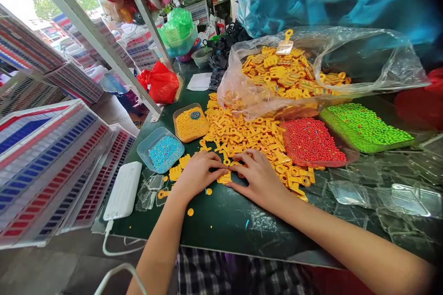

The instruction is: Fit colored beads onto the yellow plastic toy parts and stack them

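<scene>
Both hands meet over the dark green table, at the near edge of a pile of yellow plastic pieces [247,131]. A small yellow piece [224,178] sits between them. My left hand [199,173] pinches its left side with thumb and forefinger. On the right, my right hand [258,177] has its fingers bent around the piece's other side, with the thumb near its lower edge. Behind the hands lie trays of blue beads [164,153], yellow beads [191,123], red beads [313,141] and green beads [370,124].
A white power bank [123,190] with a cable lies at the left edge. Clear plastic covers [349,192] spread over the right side. An open bag of yellow pieces [280,71] and a red bag [163,84] stand behind. Crates [51,170] are stacked left.
</scene>
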Motion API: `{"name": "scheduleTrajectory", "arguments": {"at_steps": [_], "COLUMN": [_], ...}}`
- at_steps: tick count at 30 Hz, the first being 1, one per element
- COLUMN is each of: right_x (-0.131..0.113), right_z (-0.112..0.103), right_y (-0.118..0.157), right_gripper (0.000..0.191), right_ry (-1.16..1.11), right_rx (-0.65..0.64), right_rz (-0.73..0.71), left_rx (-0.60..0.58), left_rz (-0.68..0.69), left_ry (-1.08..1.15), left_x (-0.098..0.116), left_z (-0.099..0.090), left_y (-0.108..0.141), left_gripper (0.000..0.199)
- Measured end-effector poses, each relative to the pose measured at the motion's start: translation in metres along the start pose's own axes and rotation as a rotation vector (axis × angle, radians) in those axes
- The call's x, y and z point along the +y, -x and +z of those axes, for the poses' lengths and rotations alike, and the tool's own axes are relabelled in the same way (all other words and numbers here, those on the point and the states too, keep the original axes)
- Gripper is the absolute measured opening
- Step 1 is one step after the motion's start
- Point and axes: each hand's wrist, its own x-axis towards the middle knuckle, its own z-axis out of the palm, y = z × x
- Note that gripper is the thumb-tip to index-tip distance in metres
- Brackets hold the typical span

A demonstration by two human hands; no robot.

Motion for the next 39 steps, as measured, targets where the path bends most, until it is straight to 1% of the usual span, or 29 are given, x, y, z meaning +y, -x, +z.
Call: {"name": "scheduleTrajectory", "arguments": {"at_steps": [6,9,10,11,12,13,14,15,16,17,18,19,21,22,23,25,29,31,32,33,34,35,36,37,38,39], "right_x": [0.000,0.000,0.001,0.001,0.001,0.002,0.002,0.002,0.002,0.002,0.002,0.002,0.001,0.001,0.001,0.000,0.000,0.000,0.001,0.001,0.001,0.001,0.001,0.000,0.000,0.000], "right_z": [0.002,0.002,0.003,0.003,0.003,0.004,0.004,0.004,0.004,0.003,0.003,0.002,0.001,0.001,0.001,0.000,0.001,0.001,0.001,0.001,0.001,0.001,0.001,0.000,0.000,0.000], "right_y": [0.001,0.002,0.002,0.002,0.002,0.002,0.002,0.002,0.002,0.002,0.002,0.002,0.002,0.001,0.001,0.001,0.000,0.000,0.000,0.000,0.000,0.000,0.000,0.000,0.000,0.000], "right_gripper": [0.028,0.027,0.027,0.027,0.027,0.027,0.026,0.026,0.026,0.025,0.025,0.024,0.023,0.022,0.023,0.023,0.023,0.024,0.024,0.024,0.025,0.025,0.025,0.026,0.026,0.025], "right_ry": [0.018,0.019,0.021,0.024,0.027,0.028,0.027,0.026,0.025,0.024,0.022,0.020,0.016,0.014,0.012,0.010,0.011,0.009,0.007,0.004,0.002,0.001,0.002,0.004,0.008,0.010], "right_rx": [0.012,0.023,0.028,0.032,0.034,0.035,0.036,0.036,0.037,0.039,0.042,0.047,0.057,0.058,0.056,0.046,0.045,0.053,0.058,0.063,0.066,0.065,0.061,0.056,0.052,0.048], "right_rz": [-0.011,-0.024,-0.030,-0.034,-0.036,-0.035,-0.035,-0.035,-0.038,-0.043,-0.047,-0.050,-0.053,-0.052,-0.050,-0.044,-0.032,-0.034,-0.035,-0.037,-0.038,-0.040,-0.041,-0.042,-0.040,-0.036], "left_rx": [-0.016,0.007,0.040,0.102,0.189,0.294,0.400,0.482,0.517,0.487,0.415,0.316,0.088,-0.005,-0.081,-0.169,-0.205,-0.174,-0.115,-0.022,0.098,0.228,0.345,0.421,0.449,0.431], "left_rz": [0.023,0.034,0.027,0.000,-0.054,-0.136,-0.239,-0.357,-0.469,-0.562,-0.636,-0.689,-0.736,-0.740,-0.737,-0.729,-0.724,-0.716,-0.707,-0.682,-0.632,-0.549,-0.437,-0.304,-0.162,-0.032], "left_ry": [-0.005,0.065,0.100,0.127,0.136,0.119,0.078,0.013,-0.058,-0.114,-0.155,-0.185,-0.203,-0.202,-0.198,-0.194,-0.214,-0.237,-0.251,-0.258,-0.251,-0.229,-0.191,-0.142,-0.093,-0.050], "left_x": [0.001,-0.002,-0.006,-0.011,-0.017,-0.026,-0.035,-0.044,-0.054,-0.063,-0.070,-0.077,-0.085,-0.087,-0.087,-0.087,-0.086,-0.086,-0.085,-0.084,-0.080,-0.075,-0.069,-0.061,-0.052,-0.043], "left_z": [0.002,-0.001,-0.005,-0.009,-0.015,-0.022,-0.030,-0.039,-0.047,-0.054,-0.061,-0.067,-0.074,-0.076,-0.077,-0.077,-0.075,-0.076,-0.077,-0.077,-0.076,-0.074,-0.071,-0.066,-0.059,-0.051], "left_y": [0.001,0.003,0.005,0.008,0.012,0.017,0.022,0.027,0.031,0.035,0.038,0.039,0.037,0.034,0.031,0.025,0.020,0.023,0.025,0.027,0.028,0.029,0.028,0.027,0.024,0.020], "left_gripper": [0.020,0.018,0.018,0.018,0.019,0.021,0.023,0.026,0.028,0.029,0.031,0.031,0.030,0.029,0.028,0.026,0.022,0.023,0.025,0.027,0.029,0.030,0.030,0.030,0.030,0.031]}}
